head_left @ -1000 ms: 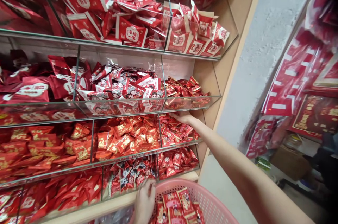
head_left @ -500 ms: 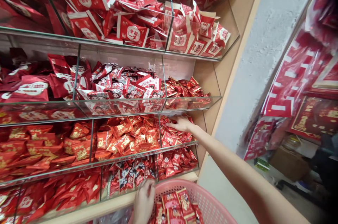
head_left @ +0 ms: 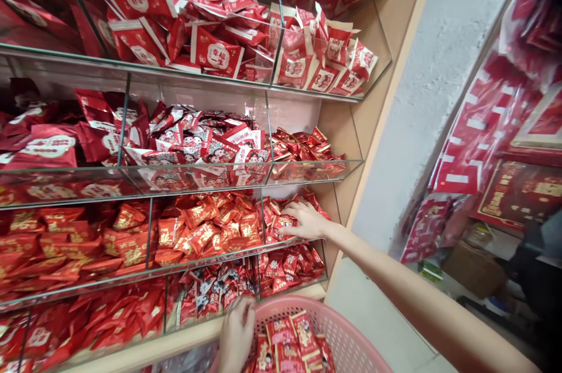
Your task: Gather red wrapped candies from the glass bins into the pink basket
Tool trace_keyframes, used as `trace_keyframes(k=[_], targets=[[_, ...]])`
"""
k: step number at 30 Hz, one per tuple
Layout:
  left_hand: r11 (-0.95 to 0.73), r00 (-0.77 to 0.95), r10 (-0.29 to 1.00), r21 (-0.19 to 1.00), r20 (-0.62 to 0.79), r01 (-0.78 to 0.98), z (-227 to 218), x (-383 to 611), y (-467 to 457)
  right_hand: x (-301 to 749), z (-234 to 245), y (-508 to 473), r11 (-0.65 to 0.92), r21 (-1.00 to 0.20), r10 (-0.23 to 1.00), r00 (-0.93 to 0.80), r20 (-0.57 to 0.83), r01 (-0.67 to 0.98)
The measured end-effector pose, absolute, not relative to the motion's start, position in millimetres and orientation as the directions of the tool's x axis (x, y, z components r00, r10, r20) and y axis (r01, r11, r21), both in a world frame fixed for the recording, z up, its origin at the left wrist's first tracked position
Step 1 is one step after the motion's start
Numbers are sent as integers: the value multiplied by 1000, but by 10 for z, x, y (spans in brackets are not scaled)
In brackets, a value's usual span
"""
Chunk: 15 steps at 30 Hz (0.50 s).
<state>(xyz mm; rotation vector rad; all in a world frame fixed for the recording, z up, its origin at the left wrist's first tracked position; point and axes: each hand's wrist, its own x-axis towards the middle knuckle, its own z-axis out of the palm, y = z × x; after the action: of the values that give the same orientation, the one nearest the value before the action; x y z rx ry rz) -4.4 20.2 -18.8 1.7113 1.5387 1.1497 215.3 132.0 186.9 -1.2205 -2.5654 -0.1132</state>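
My right hand (head_left: 304,222) reaches into the end compartment of a lower shelf, palm down, its fingers stretched out and apart over small red wrapped packets (head_left: 273,209). Its fingertips touch the top packets, and none is seen lifted. Below, my left hand (head_left: 237,326) is closed at the left rim of a pink plastic basket (head_left: 351,332). Parts of its fingers are hidden. Inside the basket lie several red packets (head_left: 287,332) with pink and gold print.
Glass dividers and front panes (head_left: 206,264) edge the shelf compartments, all filled with red packets (head_left: 202,229). A wooden side board (head_left: 377,109) ends the shelf at the right. Beyond stand a grey wall (head_left: 421,68), hanging red goods (head_left: 474,127) and a cardboard box (head_left: 472,267).
My right hand has come slightly down and forward in its compartment, and its fingers have spread over the packets. My left hand stays at the basket rim. The view has shifted slightly.
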Motion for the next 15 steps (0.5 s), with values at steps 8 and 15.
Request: trace_keyframes(k=[8, 15], targets=[[-185, -46, 970, 853, 237, 488, -195, -50, 199, 1931, 2064, 1355, 441, -185, 870, -367, 328, 879], [-179, -52, 971, 854, 233, 489, -198, -48, 213, 1568, 2016, 1613, 92, -169, 972, -52, 229, 981]])
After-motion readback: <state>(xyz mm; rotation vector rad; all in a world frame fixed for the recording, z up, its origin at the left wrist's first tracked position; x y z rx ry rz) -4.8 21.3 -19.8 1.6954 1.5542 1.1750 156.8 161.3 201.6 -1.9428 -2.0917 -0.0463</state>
